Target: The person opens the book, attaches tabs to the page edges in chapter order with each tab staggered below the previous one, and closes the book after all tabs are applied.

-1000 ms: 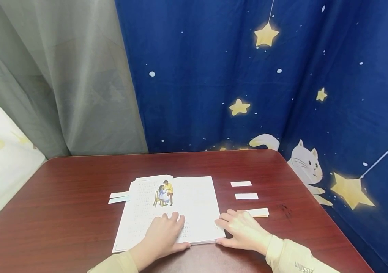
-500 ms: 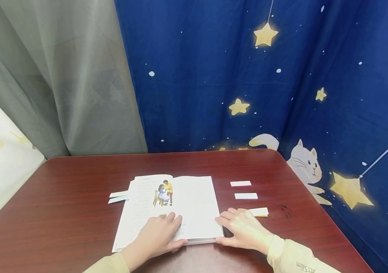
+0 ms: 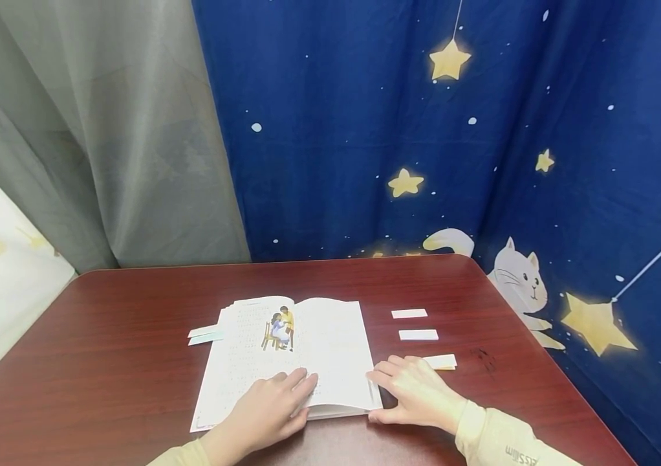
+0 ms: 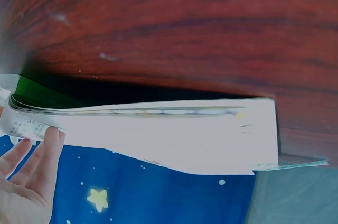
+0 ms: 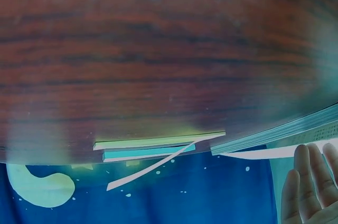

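- Since a second ago, the left hand [image 3: 269, 404] has slid slightly nearer along the open book's [image 3: 307, 349] lower left page, fingers straight and pressing flat.
- Right hand [image 3: 414, 391] rests at the book's right edge, fingers relaxed on the table [image 3: 132, 336].
- Beyond it lie three white strips [image 3: 418, 334].

An open book [image 3: 290, 353] lies flat on the tabletop [image 3: 103, 336], white printed pages up (a small coloured illustration on the left page).
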Motion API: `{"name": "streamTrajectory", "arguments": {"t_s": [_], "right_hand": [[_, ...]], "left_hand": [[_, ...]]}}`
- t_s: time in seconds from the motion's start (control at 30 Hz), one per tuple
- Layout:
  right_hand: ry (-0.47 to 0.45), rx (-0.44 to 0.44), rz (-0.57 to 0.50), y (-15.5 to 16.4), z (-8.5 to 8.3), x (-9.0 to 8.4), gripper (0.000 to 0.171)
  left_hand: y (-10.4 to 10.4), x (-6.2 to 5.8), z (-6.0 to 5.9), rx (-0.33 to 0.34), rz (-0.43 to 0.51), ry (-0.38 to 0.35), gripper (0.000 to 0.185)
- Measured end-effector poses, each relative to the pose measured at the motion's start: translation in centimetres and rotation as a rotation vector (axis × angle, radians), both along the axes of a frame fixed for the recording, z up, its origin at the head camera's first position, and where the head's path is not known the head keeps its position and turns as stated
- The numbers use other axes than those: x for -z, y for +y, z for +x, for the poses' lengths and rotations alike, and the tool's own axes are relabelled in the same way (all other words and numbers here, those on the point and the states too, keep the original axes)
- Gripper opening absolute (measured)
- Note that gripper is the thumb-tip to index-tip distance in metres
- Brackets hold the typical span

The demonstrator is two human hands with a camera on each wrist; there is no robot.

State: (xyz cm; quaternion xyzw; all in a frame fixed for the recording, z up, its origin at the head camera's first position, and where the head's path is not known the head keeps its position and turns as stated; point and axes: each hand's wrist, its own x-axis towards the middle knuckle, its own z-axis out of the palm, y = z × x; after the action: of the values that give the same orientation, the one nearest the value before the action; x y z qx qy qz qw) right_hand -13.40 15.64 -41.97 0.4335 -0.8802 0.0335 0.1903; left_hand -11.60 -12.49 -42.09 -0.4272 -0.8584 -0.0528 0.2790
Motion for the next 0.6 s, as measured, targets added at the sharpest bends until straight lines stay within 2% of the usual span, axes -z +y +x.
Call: {"name": "streamTrajectory", "arguments": {"t_s": [0.33,0.6], "right_hand": [[0.048,-0.030,-0.039,-0.04,-0.09,0.12,0.050],[0.069,-0.027,-0.014,-0.27,-0.09,0.13,0.049]], "left_hand": [[-0.68,-0.25,0.14,0.009,0.026,-0.021,0.046],[-0.89,-0.65,0.45,0.015,0.060,0.057,0.052]]}}
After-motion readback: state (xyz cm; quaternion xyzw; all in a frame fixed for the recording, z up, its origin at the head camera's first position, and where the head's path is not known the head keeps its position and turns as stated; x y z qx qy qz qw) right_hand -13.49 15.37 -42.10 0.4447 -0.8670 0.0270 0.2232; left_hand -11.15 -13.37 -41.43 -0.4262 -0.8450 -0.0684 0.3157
